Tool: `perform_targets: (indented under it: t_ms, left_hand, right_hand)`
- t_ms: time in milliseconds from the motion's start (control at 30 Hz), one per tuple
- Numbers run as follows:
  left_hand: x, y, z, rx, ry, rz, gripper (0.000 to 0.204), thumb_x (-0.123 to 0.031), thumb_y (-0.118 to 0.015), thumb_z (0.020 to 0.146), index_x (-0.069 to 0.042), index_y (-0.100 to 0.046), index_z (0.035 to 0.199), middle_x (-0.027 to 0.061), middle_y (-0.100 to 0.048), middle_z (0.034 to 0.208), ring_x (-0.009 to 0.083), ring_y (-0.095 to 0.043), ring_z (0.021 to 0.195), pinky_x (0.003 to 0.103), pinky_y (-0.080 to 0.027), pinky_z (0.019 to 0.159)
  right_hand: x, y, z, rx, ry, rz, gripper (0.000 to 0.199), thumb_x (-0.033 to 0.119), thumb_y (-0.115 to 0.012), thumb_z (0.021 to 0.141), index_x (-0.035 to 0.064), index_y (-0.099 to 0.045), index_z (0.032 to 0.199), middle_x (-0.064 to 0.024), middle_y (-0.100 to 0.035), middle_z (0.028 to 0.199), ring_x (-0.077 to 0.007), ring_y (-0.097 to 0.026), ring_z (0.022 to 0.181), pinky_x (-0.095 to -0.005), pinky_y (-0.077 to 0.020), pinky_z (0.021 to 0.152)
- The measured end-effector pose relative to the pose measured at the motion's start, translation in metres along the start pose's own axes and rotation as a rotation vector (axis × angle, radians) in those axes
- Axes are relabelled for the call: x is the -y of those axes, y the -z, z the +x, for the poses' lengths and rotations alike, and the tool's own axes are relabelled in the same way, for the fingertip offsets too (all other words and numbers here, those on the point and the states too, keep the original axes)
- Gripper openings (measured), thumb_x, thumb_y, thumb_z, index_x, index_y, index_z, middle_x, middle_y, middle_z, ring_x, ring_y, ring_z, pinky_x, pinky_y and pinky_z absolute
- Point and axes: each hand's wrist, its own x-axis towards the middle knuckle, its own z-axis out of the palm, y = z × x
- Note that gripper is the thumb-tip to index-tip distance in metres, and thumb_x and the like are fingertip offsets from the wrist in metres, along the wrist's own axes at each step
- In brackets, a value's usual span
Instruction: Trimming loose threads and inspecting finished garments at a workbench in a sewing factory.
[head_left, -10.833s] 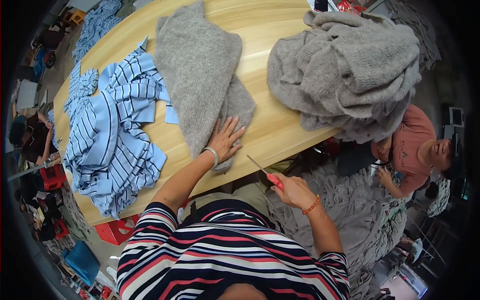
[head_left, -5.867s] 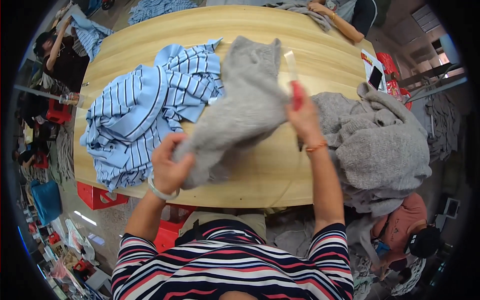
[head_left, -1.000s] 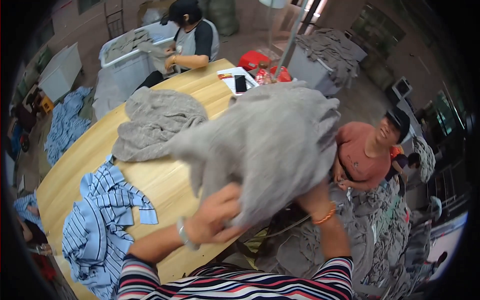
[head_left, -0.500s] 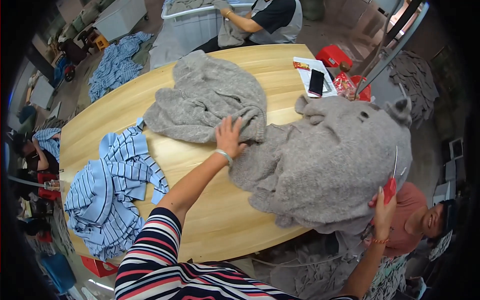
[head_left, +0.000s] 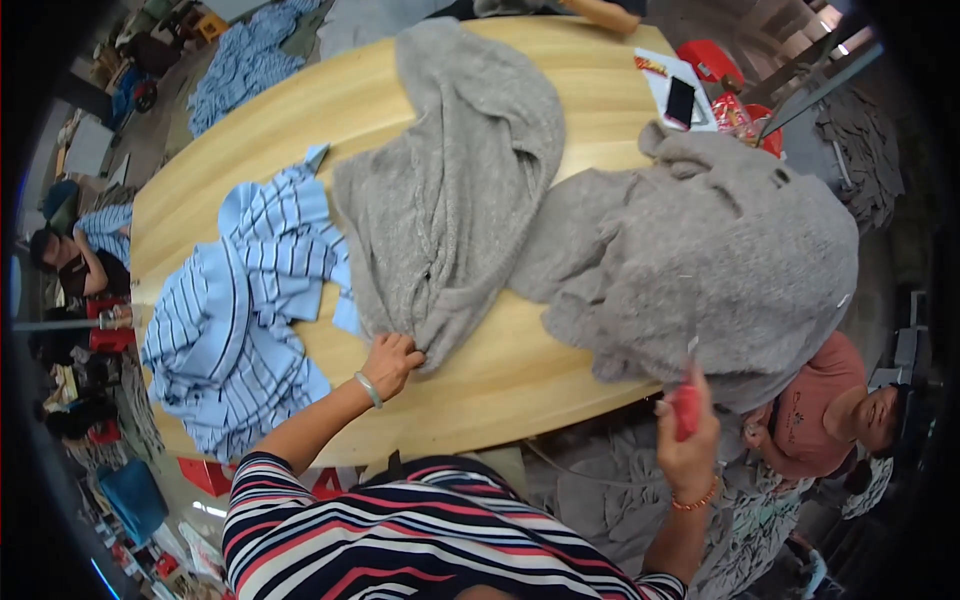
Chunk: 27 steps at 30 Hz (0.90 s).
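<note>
My left hand point(head_left: 393, 362) is closed on the near edge of a grey knit sweater point(head_left: 465, 170), which lies stretched away from me across the wooden table point(head_left: 480, 405). In my right hand point(head_left: 688, 440) are red-handled scissors point(head_left: 686, 408), with the thin blade pointing away from me and blurred. They are held near the table's front edge, close to a large heap of grey knit garments point(head_left: 720, 260). To the left of the sweater lies a pile of blue garments with dark stripes point(head_left: 240, 310).
At the far right of the table, a phone point(head_left: 680, 100) lies on a white sheet beside red containers point(head_left: 708, 62). A person in a pink shirt point(head_left: 820, 405) is beyond the right edge. More grey garments point(head_left: 600, 490) are piled below the table, and another person's arm point(head_left: 605, 12) reaches its far edge.
My left hand has moved nearer and to the left, drawing the grey sweater out with its edge gripped. My right hand with the scissors has shifted left, and the view has tilted.
</note>
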Motion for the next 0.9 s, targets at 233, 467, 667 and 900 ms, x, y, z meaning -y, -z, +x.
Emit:
perform_targets:
  t_ms: [233, 467, 667, 900]
  left_hand:
    - [-0.029, -0.008, -0.088, 0.001, 0.272, -0.675, 0.032, -0.006, -0.065, 0.077, -0.011, -0.06, 0.108, 0.0161, -0.054, 0.121, 0.0351, -0.052, 0.112, 0.043, -0.044, 0.088]
    - [-0.015, -0.03, -0.039, -0.381, 0.154, -0.235, 0.048, -0.02, -0.068, 0.078, -0.014, -0.055, 0.124, 0.0151, -0.042, 0.141, 0.0386, -0.037, 0.131, 0.053, -0.03, 0.105]
    - [-0.017, -0.068, -0.018, -0.313, 0.014, -0.002, 0.055, -0.039, -0.068, 0.077, -0.024, -0.054, 0.128, 0.0134, -0.022, 0.154, 0.0467, -0.015, 0.139, 0.076, -0.009, 0.099]
    - [-0.035, -0.051, -0.01, -0.331, 0.111, -0.011, 0.057, -0.04, -0.069, 0.077, -0.018, -0.053, 0.128, 0.0161, -0.036, 0.145, 0.0438, -0.024, 0.136, 0.074, -0.011, 0.101]
  right_hand:
    - [0.018, -0.112, -0.034, 0.429, 0.202, -0.225, 0.057, 0.007, -0.064, 0.079, 0.0089, -0.046, 0.134, -0.0182, -0.064, 0.101, -0.0367, -0.062, 0.087, -0.0404, -0.05, 0.075]
    - [0.047, -0.159, -0.049, 0.657, 0.164, -0.344, 0.051, 0.018, -0.063, 0.084, 0.0122, -0.046, 0.132, -0.021, -0.066, 0.094, -0.0394, -0.063, 0.085, -0.0453, -0.0498, 0.075]
    - [0.059, -0.173, -0.055, 0.808, 0.179, -0.498, 0.048, 0.023, -0.061, 0.085, 0.0127, -0.048, 0.13, -0.0227, -0.065, 0.081, -0.0398, -0.063, 0.077, -0.048, -0.0492, 0.071]
    - [0.042, -0.16, -0.059, 0.747, 0.165, -0.461, 0.049, 0.018, -0.062, 0.084, 0.01, -0.047, 0.13, -0.0228, -0.065, 0.085, -0.04, -0.064, 0.078, -0.0469, -0.05, 0.071]
